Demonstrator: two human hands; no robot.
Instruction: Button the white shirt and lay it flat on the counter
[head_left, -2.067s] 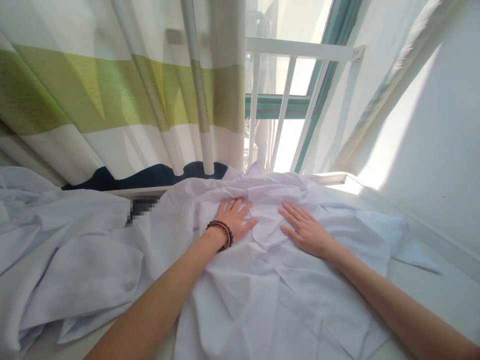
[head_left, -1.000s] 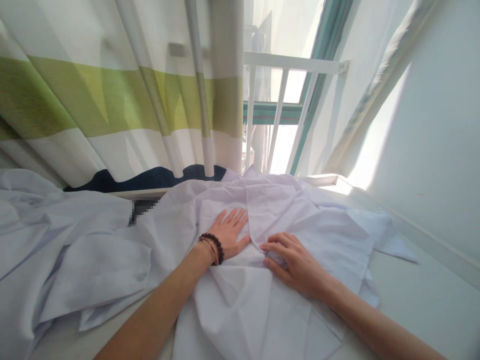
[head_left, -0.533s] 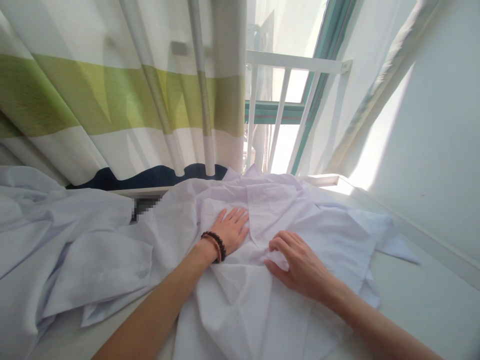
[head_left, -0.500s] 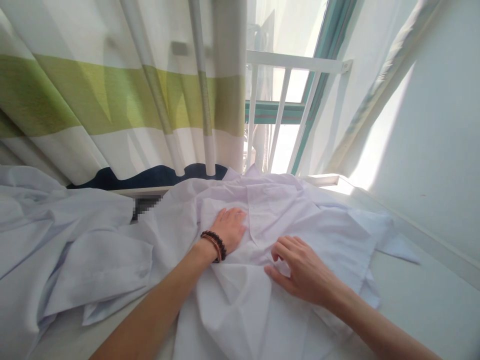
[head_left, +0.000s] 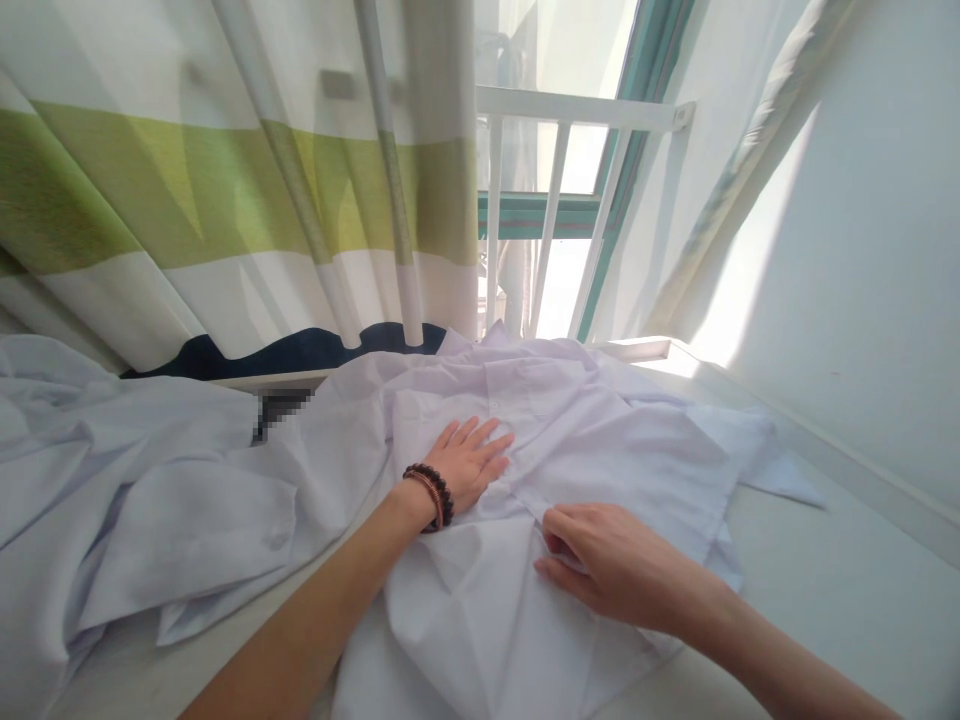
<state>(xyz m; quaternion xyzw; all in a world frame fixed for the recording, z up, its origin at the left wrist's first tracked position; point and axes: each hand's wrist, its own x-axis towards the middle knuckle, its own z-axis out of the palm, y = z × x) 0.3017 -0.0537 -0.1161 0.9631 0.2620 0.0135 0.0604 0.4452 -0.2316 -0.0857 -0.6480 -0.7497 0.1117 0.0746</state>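
A white button-up shirt (head_left: 637,430) lies spread and wrinkled on the pale surface, its collar toward the window. My left hand (head_left: 469,462) rests flat on the shirt front with its fingers spread; dark beaded bracelets (head_left: 430,497) circle that wrist. Close by on the right, my right hand (head_left: 600,560) is closed, its curled fingers pinching the shirt's front, where the cloth pulls into a ridge. The fingertips are partly hidden. Lower folds of the shirt lie bunched below both hands.
More white garments (head_left: 187,520) lie heaped to the left. Behind hangs a white and green curtain (head_left: 247,200). White railing bars (head_left: 551,225) stand before a teal-framed window. A pale wall (head_left: 870,280) borders the right side, and the bare surface (head_left: 840,600) shows there.
My right hand has closed on the shirt and shifted slightly down. My left hand's fingers have spread wider, moving a little right. The view has tilted slightly.
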